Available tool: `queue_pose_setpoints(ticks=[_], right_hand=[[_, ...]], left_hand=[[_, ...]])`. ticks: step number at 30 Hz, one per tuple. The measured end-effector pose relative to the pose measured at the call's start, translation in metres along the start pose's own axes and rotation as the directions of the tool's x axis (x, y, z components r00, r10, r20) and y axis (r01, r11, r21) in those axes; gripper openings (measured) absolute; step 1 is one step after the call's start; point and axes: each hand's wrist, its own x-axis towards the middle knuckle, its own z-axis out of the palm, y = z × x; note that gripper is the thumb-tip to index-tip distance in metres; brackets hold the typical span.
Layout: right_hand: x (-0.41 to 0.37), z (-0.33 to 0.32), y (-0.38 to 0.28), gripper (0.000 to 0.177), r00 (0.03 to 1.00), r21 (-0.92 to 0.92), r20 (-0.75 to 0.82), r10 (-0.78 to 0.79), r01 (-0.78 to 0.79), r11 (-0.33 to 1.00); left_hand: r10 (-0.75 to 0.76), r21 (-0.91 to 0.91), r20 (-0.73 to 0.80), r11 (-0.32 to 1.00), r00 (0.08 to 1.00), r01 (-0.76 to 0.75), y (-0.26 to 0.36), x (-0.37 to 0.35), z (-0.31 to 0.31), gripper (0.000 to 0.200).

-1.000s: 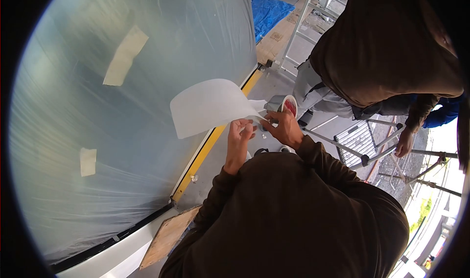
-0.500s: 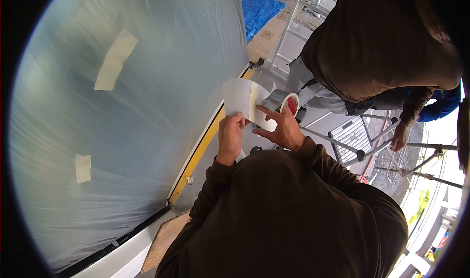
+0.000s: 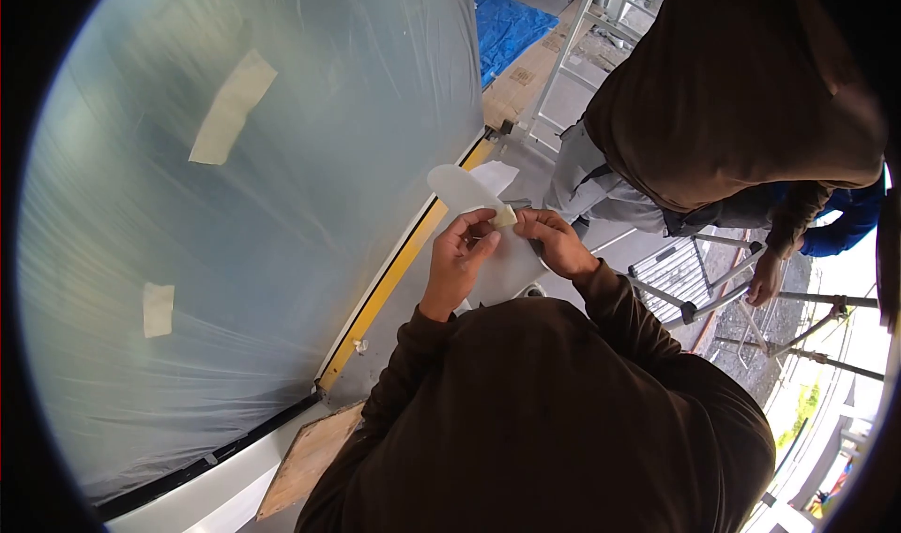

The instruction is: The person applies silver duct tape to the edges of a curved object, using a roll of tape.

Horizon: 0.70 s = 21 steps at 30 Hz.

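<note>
My left hand point(image 3: 455, 263) is closed, its thumb and fingers pinched at one end of a short cream strip of tape point(image 3: 505, 216). From the other side my right hand point(image 3: 560, 244) pinches the same strip. Behind and below the fingers is a curved white sheet point(image 3: 458, 189), which bends down between my two hands. A loose white piece of paper point(image 3: 495, 175) sticks out just beyond it. The tape roll cannot be made out behind my right hand.
Translucent plastic sheeting point(image 3: 328, 158) with cream tape patches point(image 3: 233, 106) covers the left side above a yellow strip point(image 3: 380, 296). A co-worker in a brown top point(image 3: 732, 92) stands at right, near a stepladder point(image 3: 668, 275). A wooden board point(image 3: 305, 463) leans below.
My hands have come together at the strip of tape, and the right hand's spread fingers have closed. The white sheet has bent over, and the tape roll has gone from sight.
</note>
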Motion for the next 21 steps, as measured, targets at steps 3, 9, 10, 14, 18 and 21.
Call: queue_pose_setpoints(ticks=[3,9,10,14,18,21], right_hand=[[0.000,-0.002,0.005,0.015,0.999,0.101,0.040,-0.003,-0.001,0.995],[-0.003,-0.007,0.005,0.015,0.998,0.083,0.061,0.008,-0.013,0.996],[0.000,-0.003,0.007,0.015,0.999,0.071,0.034,0.031,-0.033,0.997],[-0.002,-0.009,0.010,0.015,0.999,0.013,-0.017,0.045,-0.045,0.999],[-0.006,0.006,-0.003,0.018,0.998,-0.136,0.032,0.063,-0.058,0.989],[0.003,-0.011,0.016,0.018,0.999,-0.186,-0.009,0.042,-0.043,0.982]], left_hand=[[-0.030,0.018,-0.090,0.999,0.996,0.032,-0.002,-0.001,0.001,0.029],[-0.110,0.228,-0.067,0.966,0.992,0.123,-0.008,-0.005,-0.009,0.017],[-0.037,0.233,-0.074,0.971,0.997,0.054,0.000,-0.008,0.000,0.016],[0.170,0.386,-0.044,0.912,0.984,-0.140,0.001,-0.006,0.005,0.016],[0.044,0.393,-0.020,0.919,0.999,-0.033,-0.010,-0.005,-0.012,0.011],[-0.146,0.119,0.063,0.983,0.987,0.138,-0.002,-0.008,-0.018,0.012]])
